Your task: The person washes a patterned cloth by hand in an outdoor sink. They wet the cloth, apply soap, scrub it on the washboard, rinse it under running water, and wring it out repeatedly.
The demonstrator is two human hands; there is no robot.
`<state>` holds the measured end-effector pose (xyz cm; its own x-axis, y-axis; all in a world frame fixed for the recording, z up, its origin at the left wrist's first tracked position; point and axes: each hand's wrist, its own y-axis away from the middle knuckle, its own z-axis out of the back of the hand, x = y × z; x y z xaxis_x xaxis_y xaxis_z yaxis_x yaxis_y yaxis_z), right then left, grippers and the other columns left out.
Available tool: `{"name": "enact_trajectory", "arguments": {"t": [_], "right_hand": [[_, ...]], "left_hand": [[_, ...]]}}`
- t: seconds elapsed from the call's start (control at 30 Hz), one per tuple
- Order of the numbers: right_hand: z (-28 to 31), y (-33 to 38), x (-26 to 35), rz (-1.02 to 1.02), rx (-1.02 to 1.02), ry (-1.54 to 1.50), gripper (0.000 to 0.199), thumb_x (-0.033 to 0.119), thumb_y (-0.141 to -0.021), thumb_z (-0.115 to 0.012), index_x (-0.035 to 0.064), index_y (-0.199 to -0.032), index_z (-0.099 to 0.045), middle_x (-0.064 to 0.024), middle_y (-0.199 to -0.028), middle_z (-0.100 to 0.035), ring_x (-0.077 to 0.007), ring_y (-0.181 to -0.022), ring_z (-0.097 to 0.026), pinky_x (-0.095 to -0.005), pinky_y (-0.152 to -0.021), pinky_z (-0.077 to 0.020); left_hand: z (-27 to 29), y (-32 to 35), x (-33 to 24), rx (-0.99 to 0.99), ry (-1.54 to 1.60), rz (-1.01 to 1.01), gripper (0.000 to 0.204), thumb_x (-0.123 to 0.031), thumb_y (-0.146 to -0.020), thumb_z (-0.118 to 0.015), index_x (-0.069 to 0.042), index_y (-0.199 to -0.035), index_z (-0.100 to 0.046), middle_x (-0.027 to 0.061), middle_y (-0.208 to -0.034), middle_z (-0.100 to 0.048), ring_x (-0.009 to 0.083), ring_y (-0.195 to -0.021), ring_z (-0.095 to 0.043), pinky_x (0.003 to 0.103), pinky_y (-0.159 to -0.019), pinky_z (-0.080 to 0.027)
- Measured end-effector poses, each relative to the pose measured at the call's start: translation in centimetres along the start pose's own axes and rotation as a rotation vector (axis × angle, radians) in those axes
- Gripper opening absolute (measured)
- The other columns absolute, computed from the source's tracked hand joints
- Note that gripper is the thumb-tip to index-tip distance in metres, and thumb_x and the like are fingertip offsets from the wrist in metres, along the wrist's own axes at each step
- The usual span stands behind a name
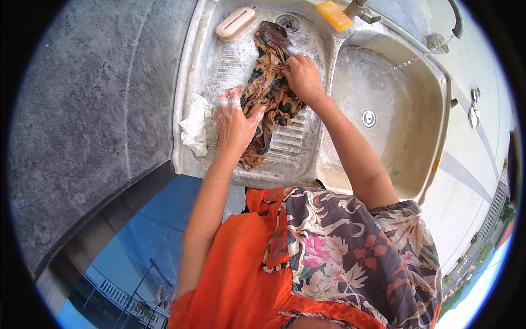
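At far left, grey mottled stone counter [93, 104] runs up to the sink unit's rim. Just inside the rim, a crumpled white cloth [195, 127] lies on the ribbed washboard section [287, 143], just left of the left hand [234, 122]. L hand is soapy, fingers bent & pressing down on the near part of the patterned brown-green garment [268, 93]; fabric bunches under & to the right of its fingertips, thumb side touching it. Garment stretches w/ its far end near the small drain, near end trailing past the L wrist toward the sink's near edge. Pink-white scrub brush [236, 23] sits at the far edge, apart from both hands. Right hand [303, 78] is curled, fingers closed on a fold of the garment at its right side, knuckles up. Orange soap bar [333, 15] rests on the far ledge by the tap. Right of the board, deep basin [408, 137] holds water, w/ a thin stream falling in.
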<state>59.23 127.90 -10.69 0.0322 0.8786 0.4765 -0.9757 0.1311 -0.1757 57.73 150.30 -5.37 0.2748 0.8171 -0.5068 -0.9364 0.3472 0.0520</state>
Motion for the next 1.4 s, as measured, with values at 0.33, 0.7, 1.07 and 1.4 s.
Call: {"name": "enact_trajectory", "arguments": {"t": [0.33, 0.7, 1.07, 1.4], "right_hand": [[10.9, -7.1, 4.4, -0.007, -0.089, -0.851, 0.039, 0.038, -0.097, -0.061, 0.0035, -0.115, -0.058, -0.0026, -0.092, -0.069, -0.0083, -0.077, -0.060, -0.0253, -0.072, -0.0515], [10.8, -2.9, 4.3, -0.185, 0.276, -1.663, 0.032, 0.014, -0.088, -0.065, 0.0057, -0.119, -0.069, -0.0085, -0.100, -0.072, -0.0165, -0.092, -0.069, -0.0334, -0.089, -0.0555], [2.2, -3.5, 11.8, -0.067, 0.080, -0.285, 0.027, 0.026, -0.079, -0.074, 0.0045, -0.083, -0.058, -0.0178, -0.074, -0.066, -0.0344, -0.071, -0.068, -0.0418, -0.063, -0.0539], [4.0, 1.7, 15.7, 0.468, 0.093, -0.424, 0.029, 0.019, -0.072, -0.074, 0.0078, -0.074, -0.047, -0.0080, -0.071, -0.056, -0.0282, -0.069, -0.063, -0.0414, -0.057, -0.0508]], "left_hand": [[6.1, -2.1, -1.3, 0.089, 1.519, 0.229, 0.031, -0.021, -0.092, -0.068, 0.002, -0.112, -0.065, 0.0077, -0.095, -0.069, 0.0188, -0.095, -0.066, 0.033, -0.085, -0.053], [5.7, -3.7, 2.0, -0.057, 1.741, 0.603, 0.059, -0.039, -0.098, -0.058, 0.003, -0.137, -0.046, 0.0194, -0.137, -0.051, 0.0311, -0.128, -0.049, 0.049, -0.107, -0.041], [1.5, -4.2, -3.9, -0.057, 1.686, 0.832, 0.032, -0.028, -0.100, -0.045, -0.006, -0.121, -0.056, 0.0056, -0.113, -0.060, 0.0173, -0.107, -0.058, 0.037, -0.091, -0.049], [-6.2, -1.8, 3.9, 0.222, 1.678, 0.232, 0.034, -0.038, -0.101, -0.046, -0.008, -0.115, -0.056, 0.0086, -0.110, -0.060, 0.0226, -0.102, -0.061, 0.040, -0.094, -0.051]]}}
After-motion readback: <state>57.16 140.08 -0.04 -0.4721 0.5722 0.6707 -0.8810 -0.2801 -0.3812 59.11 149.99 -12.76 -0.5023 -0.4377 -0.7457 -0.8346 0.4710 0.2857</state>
